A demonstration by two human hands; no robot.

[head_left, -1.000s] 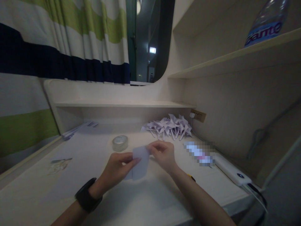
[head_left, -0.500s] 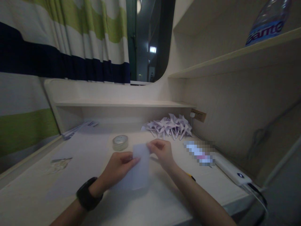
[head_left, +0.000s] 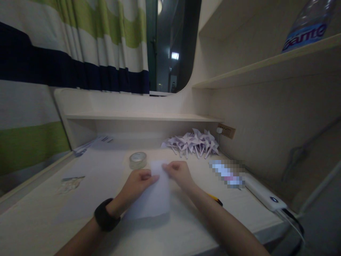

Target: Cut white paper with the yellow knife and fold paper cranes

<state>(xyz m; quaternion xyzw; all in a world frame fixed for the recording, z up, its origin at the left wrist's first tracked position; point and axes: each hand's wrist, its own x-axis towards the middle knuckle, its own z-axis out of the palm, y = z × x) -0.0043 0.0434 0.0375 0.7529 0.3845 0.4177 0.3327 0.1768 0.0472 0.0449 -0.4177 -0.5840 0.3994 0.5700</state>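
Note:
A sheet of white paper (head_left: pixel 157 199) is held up over the desk between my two hands. My left hand (head_left: pixel 140 181), with a black watch on its wrist, pinches the paper's left side, thumb in front. The fingers of my right hand (head_left: pixel 177 172) are closed on its upper right edge. Just behind my left hand lies a roll of clear tape (head_left: pixel 137 160). Beyond my right hand, a heap of white paper pinwheels (head_left: pixel 193 142) rests against the back. A yellow and black cutter (head_left: pixel 215 200) is partly hidden by my right forearm.
Large white sheets (head_left: pixel 98 167) lie on the left of the desk, with a small pale pile (head_left: pixel 69 184) on them. A blurred-out bright object (head_left: pixel 227 174) and a white power strip (head_left: pixel 265 193) lie at right. A bottle (head_left: pixel 309 28) stands on the upper shelf (head_left: pixel 266 65).
My right hand has shifted a little left along the paper's top. The paper's lower part shows wider and smoother. The whole view has moved slightly.

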